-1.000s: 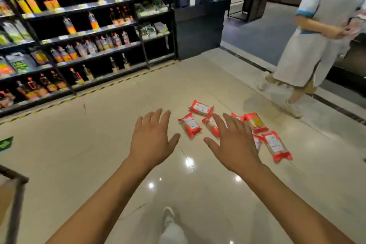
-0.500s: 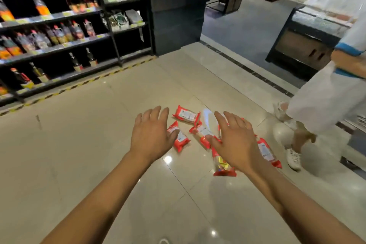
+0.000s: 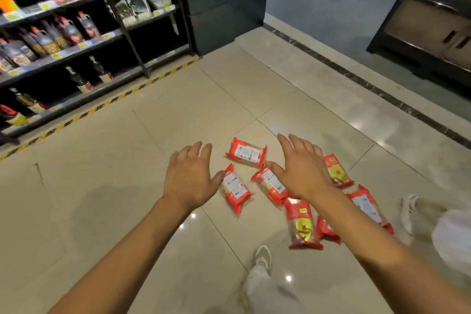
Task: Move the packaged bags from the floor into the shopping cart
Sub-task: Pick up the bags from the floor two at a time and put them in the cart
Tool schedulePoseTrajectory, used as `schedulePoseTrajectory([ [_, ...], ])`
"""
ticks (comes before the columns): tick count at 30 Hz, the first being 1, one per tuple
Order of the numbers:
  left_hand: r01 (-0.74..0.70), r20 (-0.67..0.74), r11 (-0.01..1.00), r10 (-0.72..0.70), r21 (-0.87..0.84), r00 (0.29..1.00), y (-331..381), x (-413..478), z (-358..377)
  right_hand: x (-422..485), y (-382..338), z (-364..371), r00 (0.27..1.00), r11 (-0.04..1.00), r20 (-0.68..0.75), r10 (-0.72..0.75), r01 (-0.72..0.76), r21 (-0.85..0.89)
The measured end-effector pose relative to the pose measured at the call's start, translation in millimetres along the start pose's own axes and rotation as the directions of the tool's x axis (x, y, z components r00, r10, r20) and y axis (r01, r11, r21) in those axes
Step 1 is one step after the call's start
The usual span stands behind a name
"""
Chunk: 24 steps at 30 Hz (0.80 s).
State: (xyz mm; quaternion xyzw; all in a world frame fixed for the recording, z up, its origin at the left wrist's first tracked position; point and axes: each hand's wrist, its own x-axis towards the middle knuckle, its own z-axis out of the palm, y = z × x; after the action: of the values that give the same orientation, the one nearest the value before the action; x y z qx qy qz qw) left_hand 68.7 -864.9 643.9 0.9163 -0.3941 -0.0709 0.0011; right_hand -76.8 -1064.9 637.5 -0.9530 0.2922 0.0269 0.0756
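Several packaged bags (image 3: 303,224) lie flat and scattered on the tiled floor (image 3: 114,186), close together just ahead of the person; none is lifted. Each is a clear film pack with red sealed ends and a white label. By appearance they are light, soft and slick, so a pinch at one end is likely to let the pack sag or slip. The better hold is across the middle, with the thumb on one long side and the fingers on the other. The left hand (image 3: 190,178) hovers just left of the group, fingers straight and spread, holding nothing. The right hand (image 3: 303,168) hovers over the group's centre, also spread and empty. Bottle shelving (image 3: 63,46) stands at far left. The shopping cart is not in view.
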Motion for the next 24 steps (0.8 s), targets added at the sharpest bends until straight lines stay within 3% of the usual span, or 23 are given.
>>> schedulePoseTrajectory([
  [8, 0.065, 0.16, 0.996, -0.054, -0.066, 0.986, -19, 153, 66, 192, 31, 64, 0.975, 0.995, 0.219, -0.026, 0.046, -0.084],
  [16, 0.077, 0.284, 0.996, -0.06, -0.051, 0.957, -50, 323, 227, 353, 46, 226, 0.929, 0.99, 0.369, -0.042, 0.089, -0.112],
  [20, 0.268, 0.417, 0.953, -0.189, -0.138, 0.889, -59, 383, 398, 418, 69, 394, 0.863, 0.996, 0.504, -0.032, 0.07, -0.057],
  [21, 0.336, 0.466, 0.93, -0.233, -0.151, 0.854, -59, 396, 451, 434, 79, 452, 0.847, 0.996, 0.53, -0.041, 0.078, -0.049],
  [22, 0.406, 0.499, 0.893, -0.267, -0.192, 0.824, -57, 394, 460, 436, 84, 459, 0.846, 0.998, 0.533, -0.023, 0.048, -0.032],
  [24, 0.537, 0.587, 0.816, -0.331, -0.216, 0.739, -54, 403, 577, 463, 106, 566, 0.827, 1.0, 0.562, -0.015, 0.02, -0.003],
])
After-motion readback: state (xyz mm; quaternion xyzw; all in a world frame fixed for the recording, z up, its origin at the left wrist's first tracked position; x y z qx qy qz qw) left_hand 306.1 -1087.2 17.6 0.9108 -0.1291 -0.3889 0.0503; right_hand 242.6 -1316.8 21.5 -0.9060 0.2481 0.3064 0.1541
